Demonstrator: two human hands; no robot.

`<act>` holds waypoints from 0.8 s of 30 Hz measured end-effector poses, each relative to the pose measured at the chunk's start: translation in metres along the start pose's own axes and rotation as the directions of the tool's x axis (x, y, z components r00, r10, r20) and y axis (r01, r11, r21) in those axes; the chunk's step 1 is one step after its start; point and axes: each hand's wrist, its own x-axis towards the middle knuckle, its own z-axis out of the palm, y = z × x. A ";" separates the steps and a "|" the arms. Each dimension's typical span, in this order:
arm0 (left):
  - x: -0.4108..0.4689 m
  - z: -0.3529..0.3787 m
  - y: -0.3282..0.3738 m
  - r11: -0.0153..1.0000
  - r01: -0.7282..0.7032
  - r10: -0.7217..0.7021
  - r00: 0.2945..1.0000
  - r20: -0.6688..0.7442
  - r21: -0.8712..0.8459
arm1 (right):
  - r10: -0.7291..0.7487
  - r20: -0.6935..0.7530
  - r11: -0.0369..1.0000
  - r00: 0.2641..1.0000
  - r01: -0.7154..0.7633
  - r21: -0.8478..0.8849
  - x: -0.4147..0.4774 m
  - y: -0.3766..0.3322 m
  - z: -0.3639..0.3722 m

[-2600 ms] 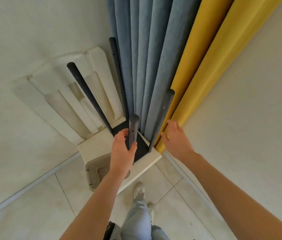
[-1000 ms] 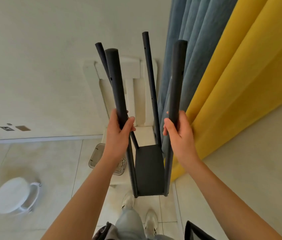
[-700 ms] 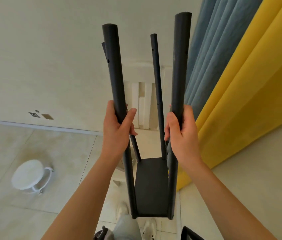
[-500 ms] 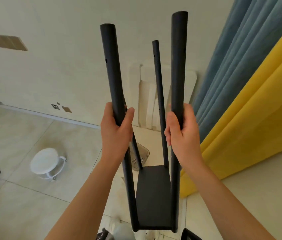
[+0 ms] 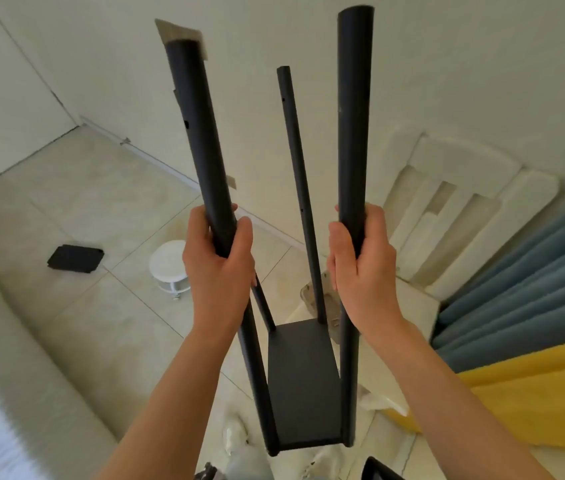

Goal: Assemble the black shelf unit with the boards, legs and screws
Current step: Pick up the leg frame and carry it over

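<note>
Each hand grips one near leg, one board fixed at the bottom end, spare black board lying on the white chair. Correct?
No. Head view: the spare black board lies on the floor, left of the round white stool, not on the white chair. The rest stands.

Head-worn wide view, mine alone.
It looks forward and down, close on my left hand (image 5: 218, 261) and right hand (image 5: 364, 265), floor (image 5: 128, 188) beyond.

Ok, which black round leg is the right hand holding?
The near black round leg on the right, gripped by the right hand. The left hand grips the other near leg; the far middle leg is untouched.
</note>
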 end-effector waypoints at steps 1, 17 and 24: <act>0.007 -0.012 -0.004 1.000 0.005 -0.005 0.999 -0.031 0.005 | -0.010 0.028 1.000 1.000 0.010 0.001 0.003 -0.003 0.015; 0.128 -0.217 -0.074 0.995 0.046 -0.017 0.955 -0.297 0.088 | -0.054 0.261 0.999 0.964 0.051 0.017 0.034 -0.021 0.276; 0.174 -0.288 -0.103 0.989 0.100 -0.044 0.904 -0.425 0.112 | -0.057 0.402 0.998 0.914 0.035 0.060 0.053 -0.024 0.376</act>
